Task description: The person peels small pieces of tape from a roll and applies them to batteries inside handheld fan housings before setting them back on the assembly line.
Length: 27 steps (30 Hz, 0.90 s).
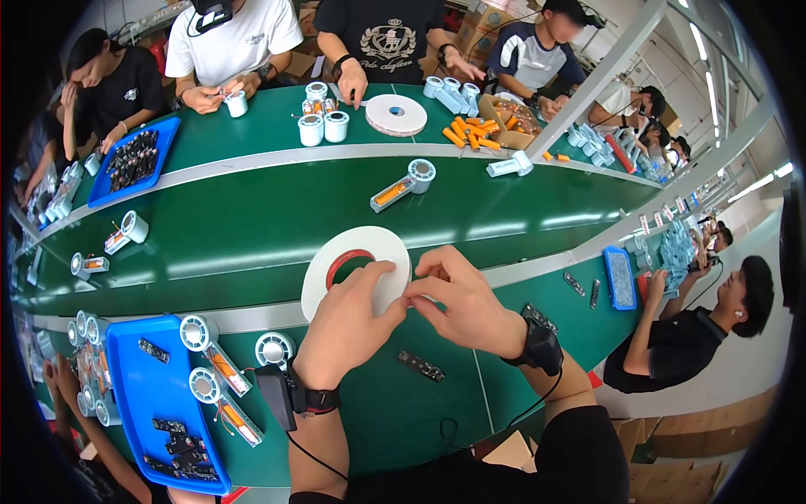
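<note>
A wide roll of white tape [382, 244] with a red inner core stands tilted above the front edge of the green belt. My left hand [340, 323] is closed on its near side, thumb against the face. At the roll's right rim, the thumb and fingers of my right hand [470, 307] pinch together on the edge; a loose tape end is too small to make out. Below my hands lies a dark circuit board [421, 366]. Left of my left wrist sit a light-blue fan head [274, 349] and a handheld fan with an orange battery [222, 361].
A blue tray [134, 370] holds several dark boards at the left. Handheld fans, one of them [395, 195] ahead, lie on the green belt [277, 210]. Across it, several people work beside another white roll [395, 115] and orange batteries [473, 133]. At right, a person handles light-blue parts.
</note>
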### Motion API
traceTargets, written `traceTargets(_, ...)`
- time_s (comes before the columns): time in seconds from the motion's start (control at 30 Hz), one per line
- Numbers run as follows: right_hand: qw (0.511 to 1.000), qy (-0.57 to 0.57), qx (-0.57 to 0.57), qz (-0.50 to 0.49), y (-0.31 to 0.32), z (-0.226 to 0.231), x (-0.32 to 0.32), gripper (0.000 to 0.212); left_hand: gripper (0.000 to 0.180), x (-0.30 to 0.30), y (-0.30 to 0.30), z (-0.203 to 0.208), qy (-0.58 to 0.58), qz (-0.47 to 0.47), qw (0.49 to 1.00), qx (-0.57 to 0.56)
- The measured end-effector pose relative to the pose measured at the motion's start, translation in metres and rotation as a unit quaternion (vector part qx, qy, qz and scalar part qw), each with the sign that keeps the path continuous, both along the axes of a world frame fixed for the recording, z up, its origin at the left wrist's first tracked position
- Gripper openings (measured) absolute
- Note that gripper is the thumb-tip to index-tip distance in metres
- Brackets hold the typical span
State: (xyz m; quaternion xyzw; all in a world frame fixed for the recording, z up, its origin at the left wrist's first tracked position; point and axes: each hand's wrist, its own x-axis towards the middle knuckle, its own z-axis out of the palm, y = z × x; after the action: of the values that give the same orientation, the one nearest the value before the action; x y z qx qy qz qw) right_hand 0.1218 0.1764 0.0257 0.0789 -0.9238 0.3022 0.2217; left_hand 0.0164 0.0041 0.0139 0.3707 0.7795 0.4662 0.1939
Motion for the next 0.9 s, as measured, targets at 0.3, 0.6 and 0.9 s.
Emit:
traceTargets(0.3,0.992,0.101,0.051,0.061,0.001,-0.005,-0.02,0.023,0.047,-0.019,-0.007,-0.019,-0.097,0.001,0.992,0.08)
traceTargets(0.6,0.94,-0.127,-0.315,-0.041,0.035,-0.048,-0.13,0.041,0.041,-0.042,-0.019,-0.021,-0.177,0.265,0.87,0.375)
traceTargets(0.9,0.958,-0.248,-0.138,-0.04,0.062,-0.083,-0.214,0.037,0.04,-0.047,-0.028,-0.022,-0.184,0.265,0.854,0.408)
